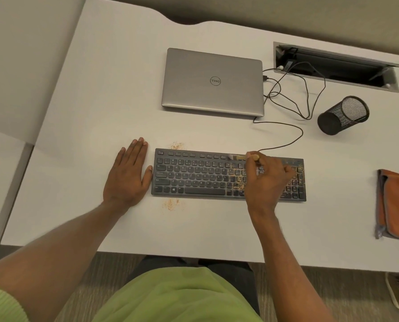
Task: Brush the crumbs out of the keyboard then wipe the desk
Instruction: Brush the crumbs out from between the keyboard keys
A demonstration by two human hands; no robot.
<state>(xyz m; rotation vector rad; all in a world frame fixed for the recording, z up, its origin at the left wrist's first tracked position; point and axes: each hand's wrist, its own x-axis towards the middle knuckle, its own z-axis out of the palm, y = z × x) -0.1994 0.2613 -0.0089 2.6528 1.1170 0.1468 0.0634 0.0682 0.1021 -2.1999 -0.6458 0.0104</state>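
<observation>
Keyboard [217, 175], centre of frame on the white desk [101, 101]: a flat, dark, rigid slab, light enough to slide, so I judge it best steadied at its left edge, where my left hand [128, 175] lies flat, fingers together, thumb against the casing. My right hand [267, 180] has its fingers clamped on a small brush [240, 157] over the upper right keys. Tan crumbs [238, 180] speckle the right half; two small piles lie on the desk beside its left end. A folded orange cloth [395, 203] waits at right.
</observation>
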